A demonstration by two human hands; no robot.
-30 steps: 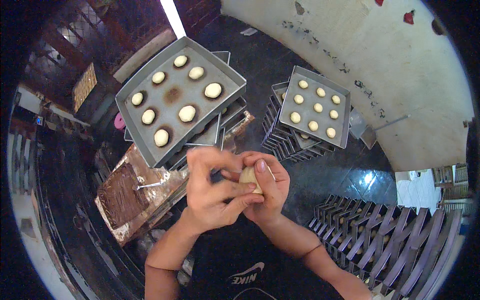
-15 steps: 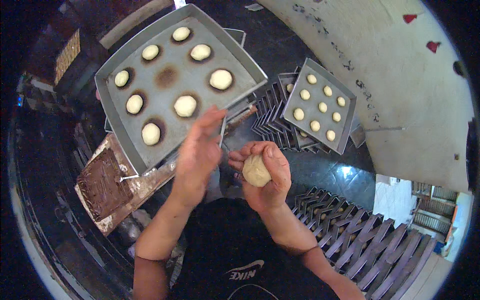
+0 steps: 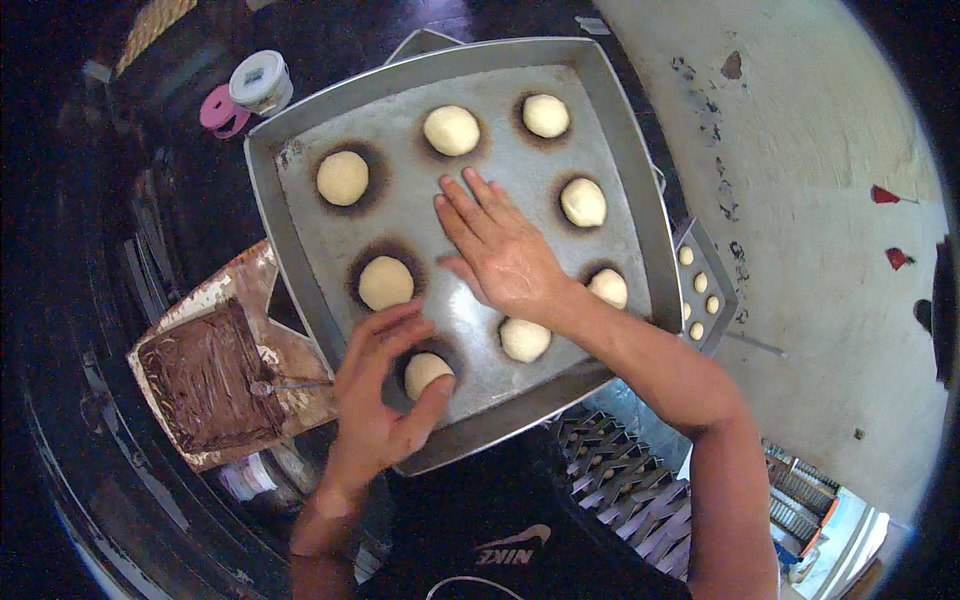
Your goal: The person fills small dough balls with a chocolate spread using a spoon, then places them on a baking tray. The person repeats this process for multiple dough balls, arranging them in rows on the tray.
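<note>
My right hand [image 3: 510,260] lies palm down over the middle of a deep metal baking tray [image 3: 620,130], fingers stretched out. Whatever is under its palm is hidden. Near the tray's front left, my left hand [image 3: 385,400] is open, its fingers and thumb apart around a dough ball [image 3: 428,377]; I cannot tell if it touches. Other round, pale balls sit on dark scorched spots: one dough ball [image 3: 386,284] beyond the left fingers, another dough ball [image 3: 525,340] beside my right wrist, and several more along the edges.
To the left, a shallow box of brown paste [image 3: 205,380] has a handled tool [image 3: 285,387] lying across it. A white lidded tub [image 3: 261,83] and a pink ring-shaped thing [image 3: 222,112] stand beyond the tray. Another dough tray [image 3: 710,290] and stacked metal trays [image 3: 630,490] are at right.
My right hand has moved from in front of my chest onto the tray, and its dough ball is out of sight. My left hand now sits lower. The view has shifted, centring the tray.
</note>
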